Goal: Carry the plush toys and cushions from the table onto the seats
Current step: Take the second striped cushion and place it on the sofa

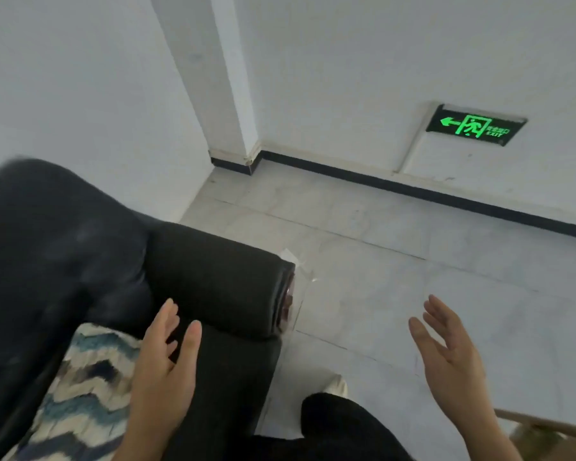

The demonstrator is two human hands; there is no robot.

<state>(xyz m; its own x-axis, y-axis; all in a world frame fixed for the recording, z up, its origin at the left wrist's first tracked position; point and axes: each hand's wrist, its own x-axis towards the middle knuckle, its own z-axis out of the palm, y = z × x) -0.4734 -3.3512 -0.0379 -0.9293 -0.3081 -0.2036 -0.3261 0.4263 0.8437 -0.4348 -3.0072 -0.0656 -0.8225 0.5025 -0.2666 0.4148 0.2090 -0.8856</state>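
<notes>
Both hands were empty, with fingers spread and palms turned toward each other. On the left, the left hand [165, 367] hovered over the black sofa [64, 247], in front of its rolled armrest [220, 277]. A blue-and-cream zigzag cushion [80, 384] lay on the seat just left of that hand. Well apart, the right hand [449, 351] hung over the pale tiled floor [379, 227].

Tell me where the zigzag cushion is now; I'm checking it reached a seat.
The zigzag cushion lies lower left on the dark sofa seat, beside its armrest, just left of the empty left hand.
</notes>
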